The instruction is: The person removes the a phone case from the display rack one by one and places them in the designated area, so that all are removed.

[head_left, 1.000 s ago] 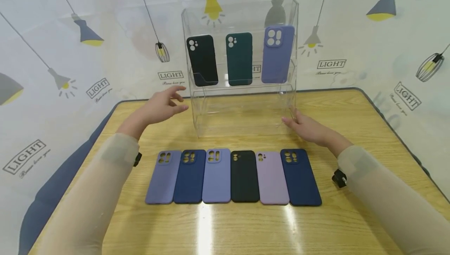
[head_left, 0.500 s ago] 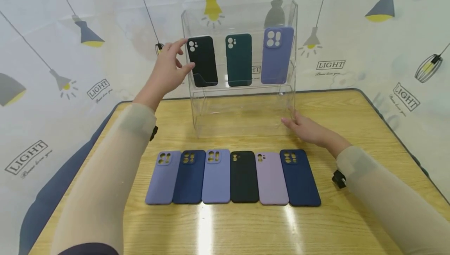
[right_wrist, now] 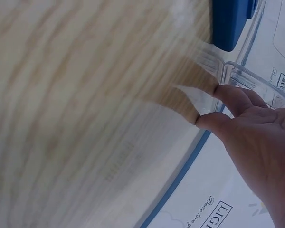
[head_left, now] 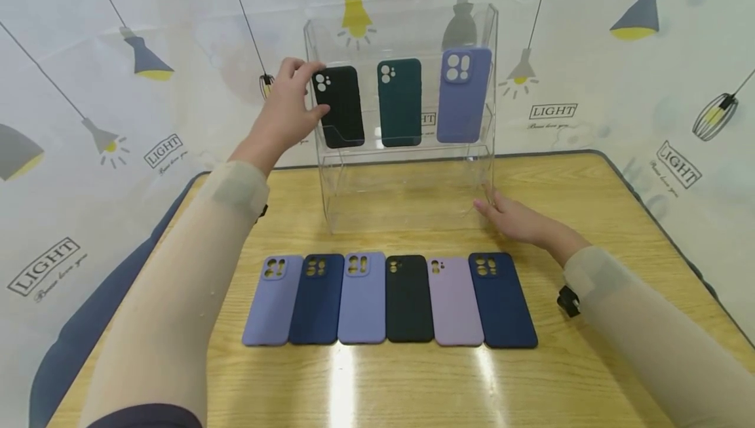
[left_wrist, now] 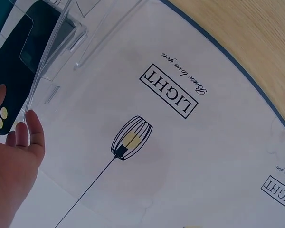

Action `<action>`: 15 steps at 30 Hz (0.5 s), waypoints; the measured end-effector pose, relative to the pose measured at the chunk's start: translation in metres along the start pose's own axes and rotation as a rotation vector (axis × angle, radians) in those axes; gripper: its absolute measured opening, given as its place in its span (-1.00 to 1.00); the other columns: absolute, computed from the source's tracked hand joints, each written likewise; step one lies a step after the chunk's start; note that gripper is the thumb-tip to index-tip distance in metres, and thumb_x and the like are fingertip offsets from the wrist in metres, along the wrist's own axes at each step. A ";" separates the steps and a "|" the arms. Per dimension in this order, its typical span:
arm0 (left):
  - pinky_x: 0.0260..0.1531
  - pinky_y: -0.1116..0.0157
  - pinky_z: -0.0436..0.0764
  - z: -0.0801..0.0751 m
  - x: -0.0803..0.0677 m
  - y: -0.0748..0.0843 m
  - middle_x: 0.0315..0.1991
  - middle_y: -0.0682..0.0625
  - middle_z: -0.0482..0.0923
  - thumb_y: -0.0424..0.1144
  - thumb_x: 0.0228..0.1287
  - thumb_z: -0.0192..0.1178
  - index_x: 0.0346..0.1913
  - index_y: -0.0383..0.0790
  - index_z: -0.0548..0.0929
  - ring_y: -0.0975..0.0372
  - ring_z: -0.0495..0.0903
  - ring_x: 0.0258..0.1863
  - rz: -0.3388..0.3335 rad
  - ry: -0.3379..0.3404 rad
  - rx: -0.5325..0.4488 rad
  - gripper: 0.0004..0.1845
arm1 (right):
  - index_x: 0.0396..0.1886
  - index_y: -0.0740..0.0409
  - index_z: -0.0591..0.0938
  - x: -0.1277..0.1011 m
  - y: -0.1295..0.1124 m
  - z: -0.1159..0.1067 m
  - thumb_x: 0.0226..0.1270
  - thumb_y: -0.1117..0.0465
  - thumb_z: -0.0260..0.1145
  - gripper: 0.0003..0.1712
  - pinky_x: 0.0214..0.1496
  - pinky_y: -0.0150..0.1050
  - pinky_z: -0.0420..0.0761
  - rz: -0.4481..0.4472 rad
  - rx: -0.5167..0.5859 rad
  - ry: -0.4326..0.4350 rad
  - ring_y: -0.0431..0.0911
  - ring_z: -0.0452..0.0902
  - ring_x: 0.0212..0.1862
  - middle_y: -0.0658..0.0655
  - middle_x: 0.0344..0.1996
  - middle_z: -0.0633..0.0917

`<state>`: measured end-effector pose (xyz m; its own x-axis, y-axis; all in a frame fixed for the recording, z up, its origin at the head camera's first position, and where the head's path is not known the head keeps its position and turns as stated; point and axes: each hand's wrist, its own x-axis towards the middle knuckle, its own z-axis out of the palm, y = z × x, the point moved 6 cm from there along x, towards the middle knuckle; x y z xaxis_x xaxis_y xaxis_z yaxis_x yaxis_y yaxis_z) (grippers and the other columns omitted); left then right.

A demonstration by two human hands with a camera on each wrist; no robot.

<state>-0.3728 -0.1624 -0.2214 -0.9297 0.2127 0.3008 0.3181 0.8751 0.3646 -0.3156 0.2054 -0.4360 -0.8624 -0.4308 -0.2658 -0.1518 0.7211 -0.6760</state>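
Gripping black case [head_left: 340, 108], steadying rack [head_left: 407, 172].
Left hand [head_left: 290, 113] pinches case's top-left corner on far shelf; right hand [head_left: 514, 218], fingers straight, braces rack's right base.

I am seeing the table [right_wrist: 61, 95] blurring in the right wrist view; the left hand [left_wrist: 12, 166] is running off the frame edge.
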 end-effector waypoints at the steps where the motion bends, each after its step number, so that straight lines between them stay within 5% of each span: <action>1: 0.19 0.14 0.51 -0.001 -0.001 0.000 0.39 -0.04 0.18 -0.16 0.40 0.18 0.52 0.12 0.14 0.07 0.39 0.19 0.011 0.012 -0.005 -0.30 | 0.54 -0.07 -0.49 0.000 0.000 0.000 0.42 -0.47 -0.35 0.00 0.53 0.33 -0.15 0.000 0.000 -0.001 0.32 -0.29 0.55 0.35 0.56 -0.21; 6: 0.08 0.21 0.62 -0.003 -0.004 0.003 0.18 -0.17 0.45 -0.31 0.36 0.21 0.47 0.05 0.27 0.07 0.55 0.02 0.073 0.069 -0.033 -0.34 | 0.53 -0.06 -0.50 0.000 -0.001 0.000 0.43 -0.46 -0.35 0.00 0.53 0.33 -0.14 0.001 0.001 -0.004 0.32 -0.28 0.55 0.36 0.55 -0.20; 15: 0.00 0.27 0.68 0.000 -0.003 -0.003 0.08 -0.09 0.56 -0.42 0.32 0.22 0.37 0.11 0.40 0.15 0.67 0.01 0.081 0.120 -0.145 -0.38 | 0.53 0.00 -0.51 0.001 0.001 0.001 0.43 -0.46 -0.39 0.01 0.54 0.32 -0.17 0.016 -0.019 0.000 0.34 -0.28 0.54 0.40 0.54 -0.19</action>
<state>-0.3713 -0.1650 -0.2233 -0.8740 0.2183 0.4342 0.4222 0.7836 0.4558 -0.3167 0.2051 -0.4376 -0.8646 -0.4196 -0.2764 -0.1474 0.7378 -0.6587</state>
